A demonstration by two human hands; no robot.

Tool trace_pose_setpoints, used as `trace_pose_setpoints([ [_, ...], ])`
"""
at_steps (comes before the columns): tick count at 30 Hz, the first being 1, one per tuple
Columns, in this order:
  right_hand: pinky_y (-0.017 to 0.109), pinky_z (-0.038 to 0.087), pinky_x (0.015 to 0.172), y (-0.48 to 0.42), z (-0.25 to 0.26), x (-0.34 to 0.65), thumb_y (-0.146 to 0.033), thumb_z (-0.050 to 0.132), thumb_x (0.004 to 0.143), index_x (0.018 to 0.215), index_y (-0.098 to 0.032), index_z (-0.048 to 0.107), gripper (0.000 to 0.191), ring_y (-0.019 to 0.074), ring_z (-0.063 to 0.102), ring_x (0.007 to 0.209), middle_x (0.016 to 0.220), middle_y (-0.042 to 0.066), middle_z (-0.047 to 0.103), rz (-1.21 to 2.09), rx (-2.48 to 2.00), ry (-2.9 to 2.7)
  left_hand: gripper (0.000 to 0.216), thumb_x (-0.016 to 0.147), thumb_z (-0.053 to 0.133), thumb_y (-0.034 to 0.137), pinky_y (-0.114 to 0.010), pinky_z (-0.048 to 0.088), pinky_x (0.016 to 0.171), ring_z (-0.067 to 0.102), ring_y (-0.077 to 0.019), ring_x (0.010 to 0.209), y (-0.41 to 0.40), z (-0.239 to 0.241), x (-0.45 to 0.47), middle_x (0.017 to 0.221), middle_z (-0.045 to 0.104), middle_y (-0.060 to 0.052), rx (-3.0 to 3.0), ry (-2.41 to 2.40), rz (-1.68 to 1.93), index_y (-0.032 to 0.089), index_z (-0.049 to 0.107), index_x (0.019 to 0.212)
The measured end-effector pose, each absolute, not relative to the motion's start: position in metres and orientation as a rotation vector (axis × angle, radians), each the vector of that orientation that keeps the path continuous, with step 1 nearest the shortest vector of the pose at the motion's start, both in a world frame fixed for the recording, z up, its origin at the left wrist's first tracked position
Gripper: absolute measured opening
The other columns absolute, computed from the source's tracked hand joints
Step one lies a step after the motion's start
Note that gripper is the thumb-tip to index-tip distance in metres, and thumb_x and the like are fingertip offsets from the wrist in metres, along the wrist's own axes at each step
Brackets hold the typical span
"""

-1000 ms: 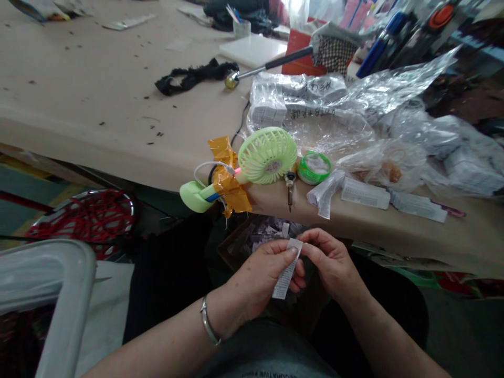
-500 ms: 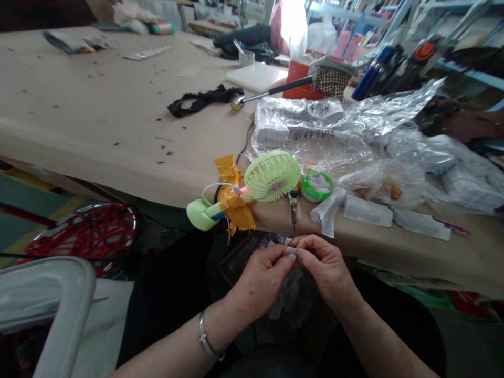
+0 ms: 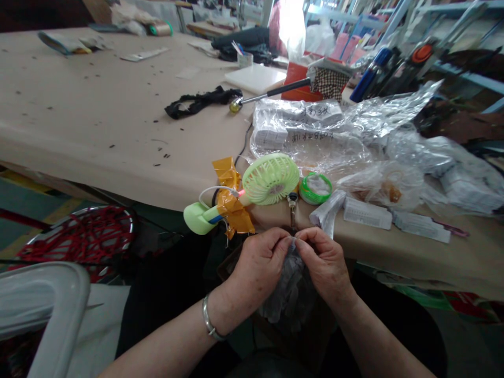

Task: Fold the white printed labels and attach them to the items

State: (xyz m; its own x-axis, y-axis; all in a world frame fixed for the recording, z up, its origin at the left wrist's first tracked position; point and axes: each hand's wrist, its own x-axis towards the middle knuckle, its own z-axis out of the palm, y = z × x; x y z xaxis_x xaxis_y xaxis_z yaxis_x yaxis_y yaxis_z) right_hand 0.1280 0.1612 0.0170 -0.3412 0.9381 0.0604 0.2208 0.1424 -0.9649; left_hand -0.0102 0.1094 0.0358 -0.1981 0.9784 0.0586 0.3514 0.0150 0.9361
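Fingers [image 3: 309,254] pinched narrow on both sides in head cam: L hand [image 3: 258,262] n R hand [image 3: 326,262] tip to tip on a paper slip [image 3: 292,239], mostly hidden from here. Prob light, soft, tears ez, so grip edges imo. Vs half a sec ago, tips sit closer to the metal-tipped tool [image 3: 292,210].

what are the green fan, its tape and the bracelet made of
Green fan: probably moulded plastic, satin, judging by its evenly coloured thin ribs.
Amber tape: likely plastic film, glossy with shiny creases.
Bracelet: apparently silvery metal, polished, with bright highlights; which metal is unclear.
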Motion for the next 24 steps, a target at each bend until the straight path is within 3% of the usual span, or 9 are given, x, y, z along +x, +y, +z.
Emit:
trace_pose_setpoints([
  [24, 0.021, 0.039, 0.057, 0.165, 0.015, 0.126, -0.023, 0.055, 0.084, 0.079, -0.020, 0.057, 0.006, 0.0098, 0.048, 0.059, 0.067, -0.004, 0.054, 1.037, -1.079, -1.791, 0.019, 0.087, 0.051, 0.020, -0.017, 0.037, 0.056, 0.053, -0.0076, 0.057, 0.120, 0.031, -0.007, 0.061, 0.059, 0.004, 1.487, 1.723, 1.256, 0.016, 0.063, 0.073],
])
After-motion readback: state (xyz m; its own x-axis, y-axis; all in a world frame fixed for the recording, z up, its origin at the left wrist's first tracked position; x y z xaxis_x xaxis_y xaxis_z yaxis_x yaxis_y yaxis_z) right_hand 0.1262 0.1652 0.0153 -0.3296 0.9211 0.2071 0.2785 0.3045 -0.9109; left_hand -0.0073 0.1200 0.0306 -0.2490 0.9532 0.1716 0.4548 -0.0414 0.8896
